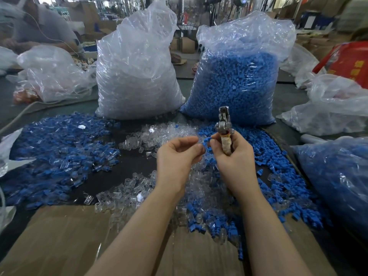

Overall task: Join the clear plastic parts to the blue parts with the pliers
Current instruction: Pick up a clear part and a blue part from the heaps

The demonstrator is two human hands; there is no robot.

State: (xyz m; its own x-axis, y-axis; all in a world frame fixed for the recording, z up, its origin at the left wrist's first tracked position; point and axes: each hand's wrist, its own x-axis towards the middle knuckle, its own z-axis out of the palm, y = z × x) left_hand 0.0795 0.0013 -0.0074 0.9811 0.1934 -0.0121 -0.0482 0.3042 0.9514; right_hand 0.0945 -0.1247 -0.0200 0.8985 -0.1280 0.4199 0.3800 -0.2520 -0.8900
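My right hand (235, 156) grips the metal pliers (224, 124) by their tape-wrapped handle, jaws pointing up and away. Its thumb and forefinger also pinch a small blue part (206, 140). My left hand (179, 154) hovers just left of it with fingers curled, pinching a clear plastic part (200, 142) against the blue one. Loose clear parts (159, 134) lie in a heap beyond my hands and more (127, 194) lie under my left forearm. Loose blue parts (278, 188) spread to the right. Joined blue-and-clear pieces (59, 154) are piled at the left.
Two tall plastic bags stand behind the piles: one with clear parts (137, 76), one with blue parts (239, 82). Another bag of blue pieces (338, 176) sits at the right edge. Flattened cardboard (59, 242) covers the near table. Another person (35, 26) works at the far left.
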